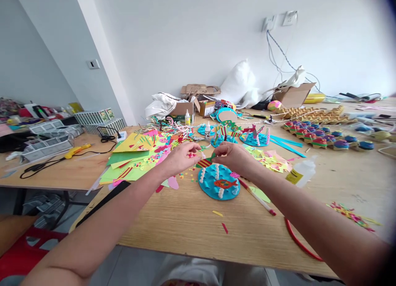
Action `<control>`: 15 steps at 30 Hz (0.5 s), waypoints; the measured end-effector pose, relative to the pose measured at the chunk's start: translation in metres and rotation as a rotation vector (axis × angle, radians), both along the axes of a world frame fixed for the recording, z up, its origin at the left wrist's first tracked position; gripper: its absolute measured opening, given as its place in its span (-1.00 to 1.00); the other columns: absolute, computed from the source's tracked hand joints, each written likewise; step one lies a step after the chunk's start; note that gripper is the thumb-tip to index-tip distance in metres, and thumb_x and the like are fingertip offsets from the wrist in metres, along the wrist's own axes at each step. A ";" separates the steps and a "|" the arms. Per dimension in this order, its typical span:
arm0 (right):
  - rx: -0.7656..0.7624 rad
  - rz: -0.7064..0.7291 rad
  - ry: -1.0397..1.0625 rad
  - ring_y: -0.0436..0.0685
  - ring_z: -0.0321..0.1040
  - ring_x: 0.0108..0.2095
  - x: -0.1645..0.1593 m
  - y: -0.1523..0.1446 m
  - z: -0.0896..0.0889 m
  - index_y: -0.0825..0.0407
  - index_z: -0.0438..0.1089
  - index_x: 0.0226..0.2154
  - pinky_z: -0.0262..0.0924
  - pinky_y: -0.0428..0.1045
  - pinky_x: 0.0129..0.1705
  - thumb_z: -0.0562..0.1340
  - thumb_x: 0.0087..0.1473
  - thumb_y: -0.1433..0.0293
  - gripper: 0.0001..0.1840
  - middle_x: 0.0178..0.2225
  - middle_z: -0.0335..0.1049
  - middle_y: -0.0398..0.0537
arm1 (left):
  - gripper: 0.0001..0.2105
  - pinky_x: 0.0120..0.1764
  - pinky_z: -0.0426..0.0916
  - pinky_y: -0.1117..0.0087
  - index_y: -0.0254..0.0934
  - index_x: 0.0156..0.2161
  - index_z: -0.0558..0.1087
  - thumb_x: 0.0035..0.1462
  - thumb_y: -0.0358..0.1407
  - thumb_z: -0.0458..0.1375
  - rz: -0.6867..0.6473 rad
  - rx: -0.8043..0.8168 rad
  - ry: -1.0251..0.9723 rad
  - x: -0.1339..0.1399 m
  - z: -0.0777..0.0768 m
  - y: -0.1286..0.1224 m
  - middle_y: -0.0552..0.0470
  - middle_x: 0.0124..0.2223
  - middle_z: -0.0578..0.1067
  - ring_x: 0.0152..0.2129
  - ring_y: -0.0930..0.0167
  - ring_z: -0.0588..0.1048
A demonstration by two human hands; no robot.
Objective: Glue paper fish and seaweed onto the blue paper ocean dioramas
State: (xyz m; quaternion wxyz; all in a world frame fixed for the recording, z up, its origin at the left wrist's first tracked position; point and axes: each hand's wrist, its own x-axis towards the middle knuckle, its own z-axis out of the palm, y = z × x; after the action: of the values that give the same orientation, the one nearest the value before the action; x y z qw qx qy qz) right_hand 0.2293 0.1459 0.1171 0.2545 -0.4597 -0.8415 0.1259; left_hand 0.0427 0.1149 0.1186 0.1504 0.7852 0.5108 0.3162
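In the head view my right hand pinches the green end of a striped paper fish in red, yellow and green. My left hand is closed just to the left, thumb and fingertips nearly together; a small whitish bit shows at its tips, too small to name. Below both hands lies a round blue base with raised lumps and several white twisted posts. An orange paper fish is on the front of this base, and a small pink piece shows at its right edge.
Paper sheets and cut-outs are heaped at left. Behind the hands stand similar blue bases and a glue bottle. A red-tipped stick, a plastic bottle and painted egg-tray pieces lie at right.
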 end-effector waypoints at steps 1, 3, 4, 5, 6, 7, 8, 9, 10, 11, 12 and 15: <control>-0.038 0.003 0.007 -0.03 0.20 -0.51 0.000 0.003 -0.002 0.01 0.40 -0.61 -0.02 -0.13 -0.50 0.21 -0.19 0.36 -0.91 -0.57 0.29 -0.21 | -0.75 -0.25 0.26 0.39 -0.25 -0.21 0.38 -0.04 -0.23 0.08 -0.028 -0.060 -0.041 -0.001 -0.005 0.003 0.00 -0.18 0.43 -0.24 0.37 0.38; -0.097 0.003 0.027 -0.05 0.18 -0.55 0.000 0.007 -0.006 0.02 0.39 -0.63 -0.05 -0.13 -0.54 0.21 -0.20 0.34 -0.89 -0.62 0.26 -0.23 | -0.71 -0.20 0.26 0.36 -0.25 -0.17 0.37 -0.06 -0.23 0.11 -0.101 -0.199 -0.136 -0.003 -0.017 0.009 -0.02 -0.13 0.42 -0.20 0.35 0.37; -0.112 -0.004 0.041 -0.05 0.17 -0.56 -0.001 0.009 -0.008 0.03 0.38 -0.64 -0.06 -0.13 -0.56 0.21 -0.21 0.33 -0.87 -0.63 0.25 -0.24 | -0.69 -0.17 0.26 0.35 -0.25 -0.16 0.37 -0.08 -0.24 0.14 -0.139 -0.251 -0.192 -0.004 -0.024 0.013 -0.02 -0.13 0.42 -0.19 0.35 0.37; -0.118 -0.012 0.051 -0.06 0.16 -0.58 -0.003 0.011 -0.010 0.03 0.37 -0.65 -0.07 -0.13 -0.57 0.21 -0.21 0.32 -0.86 -0.65 0.23 -0.25 | -0.68 -0.15 0.25 0.34 -0.26 -0.15 0.36 -0.09 -0.26 0.16 -0.175 -0.294 -0.246 -0.005 -0.031 0.016 -0.03 -0.13 0.42 -0.18 0.35 0.37; -0.115 -0.019 0.056 -0.06 0.15 -0.58 -0.004 0.012 -0.011 0.04 0.36 -0.66 -0.08 -0.13 -0.57 0.21 -0.22 0.32 -0.86 -0.66 0.22 -0.25 | -0.66 -0.13 0.24 0.33 -0.27 -0.15 0.35 -0.11 -0.28 0.18 -0.202 -0.330 -0.300 -0.005 -0.038 0.019 -0.03 -0.12 0.42 -0.18 0.36 0.37; -0.109 -0.024 0.057 -0.06 0.14 -0.59 -0.005 0.012 -0.012 0.04 0.35 -0.67 -0.08 -0.13 -0.57 0.21 -0.22 0.32 -0.85 -0.66 0.21 -0.25 | -0.64 -0.12 0.23 0.33 -0.27 -0.14 0.34 -0.12 -0.30 0.19 -0.219 -0.359 -0.349 -0.005 -0.045 0.022 -0.03 -0.12 0.41 -0.18 0.36 0.38; -0.102 -0.025 0.053 -0.06 0.14 -0.59 -0.006 0.013 -0.012 0.04 0.35 -0.68 -0.08 -0.13 -0.57 0.22 -0.23 0.32 -0.85 -0.66 0.21 -0.25 | -0.63 -0.11 0.23 0.33 -0.27 -0.13 0.34 -0.13 -0.32 0.20 -0.226 -0.380 -0.393 -0.004 -0.051 0.025 -0.04 -0.11 0.41 -0.18 0.37 0.38; -0.093 -0.024 0.047 -0.06 0.14 -0.58 -0.007 0.013 -0.013 0.04 0.35 -0.67 -0.07 -0.13 -0.57 0.22 -0.23 0.32 -0.86 -0.65 0.22 -0.25 | -0.61 -0.11 0.23 0.32 -0.27 -0.12 0.33 -0.15 -0.33 0.21 -0.223 -0.392 -0.430 -0.004 -0.056 0.028 -0.04 -0.10 0.40 -0.18 0.37 0.37; -0.085 -0.020 0.039 -0.06 0.14 -0.57 -0.008 0.013 -0.013 0.03 0.36 -0.67 -0.07 -0.13 -0.56 0.22 -0.23 0.33 -0.87 -0.64 0.22 -0.24 | -0.60 -0.10 0.22 0.32 -0.26 -0.12 0.33 -0.16 -0.33 0.22 -0.217 -0.399 -0.457 -0.003 -0.061 0.030 -0.04 -0.09 0.39 -0.17 0.37 0.37; -0.076 -0.017 0.033 -0.06 0.15 -0.56 -0.008 0.014 -0.014 0.03 0.37 -0.65 -0.06 -0.13 -0.55 0.22 -0.23 0.34 -0.88 -0.63 0.24 -0.24 | -0.59 -0.09 0.21 0.31 -0.26 -0.12 0.34 -0.17 -0.34 0.23 -0.213 -0.399 -0.482 -0.002 -0.065 0.032 -0.04 -0.09 0.39 -0.17 0.36 0.36; -0.065 -0.017 0.027 -0.05 0.16 -0.55 -0.008 0.014 -0.014 0.03 0.38 -0.65 -0.05 -0.13 -0.54 0.22 -0.23 0.34 -0.89 -0.62 0.24 -0.23 | -0.60 -0.09 0.20 0.31 -0.26 -0.13 0.34 -0.18 -0.34 0.24 -0.213 -0.399 -0.505 -0.001 -0.068 0.034 -0.04 -0.10 0.40 -0.17 0.36 0.36; -0.023 -0.026 0.001 -0.04 0.18 -0.53 -0.009 0.014 -0.015 0.02 0.38 -0.65 -0.04 -0.13 -0.52 0.22 -0.22 0.33 -0.88 -0.61 0.27 -0.22 | -0.64 -0.12 0.22 0.32 -0.28 -0.18 0.36 -0.18 -0.35 0.24 -0.241 -0.414 -0.586 0.002 -0.075 0.037 -0.02 -0.19 0.42 -0.21 0.37 0.38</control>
State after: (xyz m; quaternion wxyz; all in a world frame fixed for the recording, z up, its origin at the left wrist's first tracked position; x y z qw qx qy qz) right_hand 0.2207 0.1597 0.1025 0.2512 -0.4735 -0.8338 0.1323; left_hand 0.0442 0.1522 0.0436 0.4817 0.6688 0.4034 0.3975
